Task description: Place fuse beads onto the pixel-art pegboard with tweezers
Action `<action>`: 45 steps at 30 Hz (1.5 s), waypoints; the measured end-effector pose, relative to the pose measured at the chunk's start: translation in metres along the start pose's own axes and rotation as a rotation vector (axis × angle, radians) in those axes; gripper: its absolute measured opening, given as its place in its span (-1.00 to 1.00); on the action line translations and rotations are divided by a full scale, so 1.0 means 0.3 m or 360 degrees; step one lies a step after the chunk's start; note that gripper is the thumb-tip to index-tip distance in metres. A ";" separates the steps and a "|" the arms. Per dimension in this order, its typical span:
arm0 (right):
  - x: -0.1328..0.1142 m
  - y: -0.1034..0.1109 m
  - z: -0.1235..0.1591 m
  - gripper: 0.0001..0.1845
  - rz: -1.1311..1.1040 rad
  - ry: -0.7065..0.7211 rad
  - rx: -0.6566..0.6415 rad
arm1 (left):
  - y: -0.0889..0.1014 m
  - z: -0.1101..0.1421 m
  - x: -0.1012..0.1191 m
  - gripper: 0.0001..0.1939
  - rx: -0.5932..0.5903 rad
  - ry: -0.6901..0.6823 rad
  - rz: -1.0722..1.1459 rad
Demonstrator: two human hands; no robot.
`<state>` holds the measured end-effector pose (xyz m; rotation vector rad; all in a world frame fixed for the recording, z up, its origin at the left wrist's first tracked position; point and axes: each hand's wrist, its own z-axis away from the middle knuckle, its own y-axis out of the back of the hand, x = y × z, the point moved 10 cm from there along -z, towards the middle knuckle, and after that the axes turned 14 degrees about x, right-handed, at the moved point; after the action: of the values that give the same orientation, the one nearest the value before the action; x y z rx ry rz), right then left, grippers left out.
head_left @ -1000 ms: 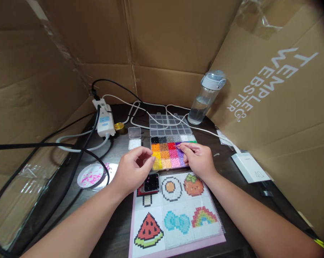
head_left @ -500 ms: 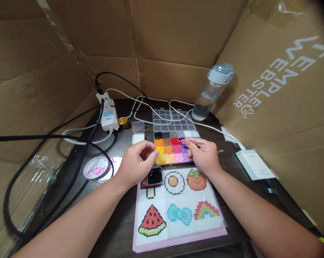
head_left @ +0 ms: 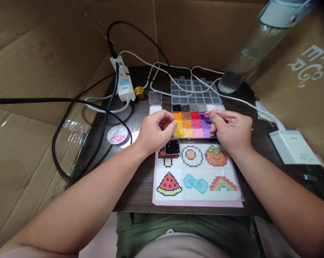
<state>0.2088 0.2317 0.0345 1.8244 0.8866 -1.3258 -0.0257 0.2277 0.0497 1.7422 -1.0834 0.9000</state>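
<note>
My right hand is closed in a pinch around pink tweezers, their tip over the red and purple cells of a bead box sorted by colour. My left hand curls at the box's left front corner, thumb and fingers on what looks like the clear lid of a small box; the fingers partly hide it. Just below, that small box holds black beads with a few pink ones among them. It rests over the upper left of a sheet of pixel pictures, under a clear pegboard.
A white dish of pink beads stands at left, near black cables. Behind are a power strip, a gold cup and a small box of white beads. A water bottle and white charger stand at right.
The camera view has tilted down and shifted left, so the table's front edge and my lap now show. Both hands keep nearly the same places at the bead box; the tweezers stay in the right.
</note>
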 end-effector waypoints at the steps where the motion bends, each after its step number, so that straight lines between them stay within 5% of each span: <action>1: 0.001 0.002 0.000 -0.87 0.0000 0.0002 0.0012 | -0.001 0.000 0.000 -0.93 -0.0002 -0.0008 0.0003; 14: 0.007 -0.022 0.004 -0.75 0.0137 0.0012 -0.0085 | 0.001 0.001 0.000 -0.92 -0.0012 0.0008 -0.0041; 21: 0.033 -0.048 0.009 -0.68 0.0061 -0.0157 -0.0199 | 0.018 -0.002 -0.009 -0.91 -0.0034 0.0022 -0.0167; 45: 0.025 -0.051 0.009 -0.70 0.0001 -0.0224 -0.0179 | 0.022 0.000 0.008 -0.89 -0.0041 -0.0024 -0.0233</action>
<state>0.1964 0.2382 0.0245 1.6248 0.8671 -1.3577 -0.0310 0.2255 0.0539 1.7844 -0.9591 0.7802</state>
